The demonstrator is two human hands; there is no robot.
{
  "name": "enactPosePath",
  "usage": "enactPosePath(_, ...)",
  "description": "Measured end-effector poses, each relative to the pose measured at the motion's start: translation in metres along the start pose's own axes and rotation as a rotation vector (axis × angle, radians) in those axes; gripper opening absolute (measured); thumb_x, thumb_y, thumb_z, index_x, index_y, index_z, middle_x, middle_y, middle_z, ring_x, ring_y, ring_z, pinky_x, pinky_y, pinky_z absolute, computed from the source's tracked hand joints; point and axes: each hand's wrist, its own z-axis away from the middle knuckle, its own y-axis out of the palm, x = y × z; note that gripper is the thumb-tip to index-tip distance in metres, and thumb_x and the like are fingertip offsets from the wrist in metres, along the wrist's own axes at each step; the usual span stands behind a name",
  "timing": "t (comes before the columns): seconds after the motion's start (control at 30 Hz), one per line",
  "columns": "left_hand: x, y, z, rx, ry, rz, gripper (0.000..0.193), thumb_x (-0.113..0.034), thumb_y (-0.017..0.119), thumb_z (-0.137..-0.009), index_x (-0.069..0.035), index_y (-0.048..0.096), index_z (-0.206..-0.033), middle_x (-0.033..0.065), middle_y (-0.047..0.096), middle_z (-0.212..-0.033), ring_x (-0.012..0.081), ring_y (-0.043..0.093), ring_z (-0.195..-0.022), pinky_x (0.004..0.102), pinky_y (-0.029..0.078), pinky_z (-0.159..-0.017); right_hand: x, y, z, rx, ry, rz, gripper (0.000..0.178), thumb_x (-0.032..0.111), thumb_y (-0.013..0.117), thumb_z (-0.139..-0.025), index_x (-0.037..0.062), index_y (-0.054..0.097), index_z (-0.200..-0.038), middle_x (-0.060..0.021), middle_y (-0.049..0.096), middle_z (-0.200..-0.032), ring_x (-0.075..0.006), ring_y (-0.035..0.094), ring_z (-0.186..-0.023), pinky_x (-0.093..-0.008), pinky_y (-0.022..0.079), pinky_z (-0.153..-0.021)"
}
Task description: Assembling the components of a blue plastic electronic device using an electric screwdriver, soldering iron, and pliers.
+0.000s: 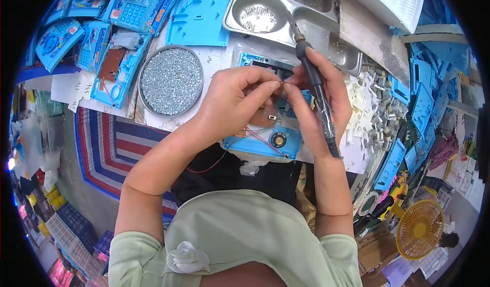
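Note:
My right hand [326,103] has a soldering iron [315,80] with a dark handle lying across it, its metal end pointing away from me. The thumb and a finger of that hand meet the pinched fingertips of my left hand [237,95]. Between them seems to be a thin reddish wire end, mostly hidden by the fingers. Under both hands lies a blue plastic housing [240,145], partly covered. In it are a brown circuit board [262,117], a small round speaker [278,140] and loose red and green wires.
A round tray [142,90] full of small screws stands left of my hands. Beyond is a steel compartment tray [232,17] with small metal parts. Blue housings [140,11] are stacked at the far left. White plastic parts [365,101] pile up at right, near a yellow fan [420,229].

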Motion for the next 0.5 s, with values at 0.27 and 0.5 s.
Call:
enactPosePath(0.27, -0.0021, -0.0016, -0.0027, 0.000, 0.062, -0.175, 0.019, -0.013, 0.065, -0.099, 0.004, 0.072, -0.103, 0.0118, 0.074, -0.083, 0.0144, 0.069, -0.068, 0.0298, 0.056, -0.063, 0.0018, -0.0018, -0.0041, -0.012, -0.125, 0.052, 0.062, -0.010, 0.074, -0.083, 0.0044, 0.056, -0.140, -0.0099, 0.067, -0.110, -0.0160, 0.068, -0.096, -0.0302, 0.056, -0.087)
enactPosePath(0.5, -0.0007, -0.0022, -0.0037, 0.004, 0.052, -0.184, 0.017, -0.014, 0.068, -0.098, 0.002, 0.072, -0.102, 0.0107, 0.072, -0.077, 0.0126, 0.067, -0.060, 0.0280, 0.053, -0.056, -0.0036, 0.0010, -0.0069, 0.017, -0.111, 0.073, 0.066, -0.012, 0.073, -0.084, 0.0032, 0.051, -0.144, -0.0079, 0.066, -0.108, -0.0141, 0.067, -0.095, -0.0297, 0.057, -0.088)
